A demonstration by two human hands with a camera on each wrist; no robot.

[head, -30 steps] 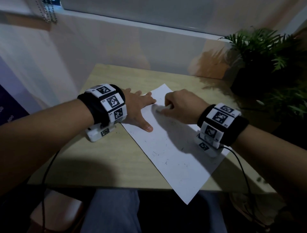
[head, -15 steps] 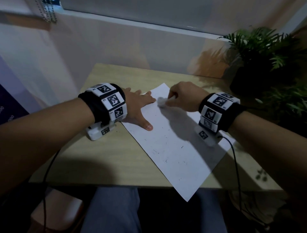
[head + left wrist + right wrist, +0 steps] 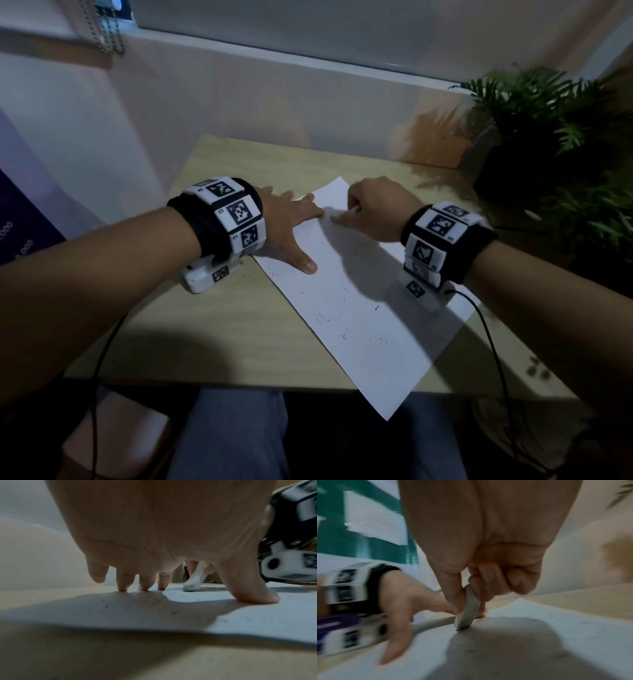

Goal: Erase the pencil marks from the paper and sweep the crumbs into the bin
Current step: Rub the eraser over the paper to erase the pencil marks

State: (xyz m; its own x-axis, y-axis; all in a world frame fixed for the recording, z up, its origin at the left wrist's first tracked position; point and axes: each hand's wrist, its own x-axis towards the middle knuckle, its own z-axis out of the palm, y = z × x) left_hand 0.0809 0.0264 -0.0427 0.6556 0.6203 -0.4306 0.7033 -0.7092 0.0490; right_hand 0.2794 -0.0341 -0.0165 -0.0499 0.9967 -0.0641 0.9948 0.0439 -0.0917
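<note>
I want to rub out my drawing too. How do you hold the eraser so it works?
Pinch the eraser by its upper half from above, thumb on one flat face and fingers on the other, as the right hand does. It is thin and stands tilted, so its bare bottom edge stays on the paper.

No readable txt anywhere; wristbands (image 3: 236, 214) show only square b/w marker codes, purple panel (image 3: 20, 240) print blurred.

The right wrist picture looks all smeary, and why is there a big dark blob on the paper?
Right wrist view: motion blur smears the left hand and the background; the dark blob is the right hand's shadow on the paper, under the eraser. Head view: dim, same shadow. Left wrist view: sharper near the fingertips.
</note>
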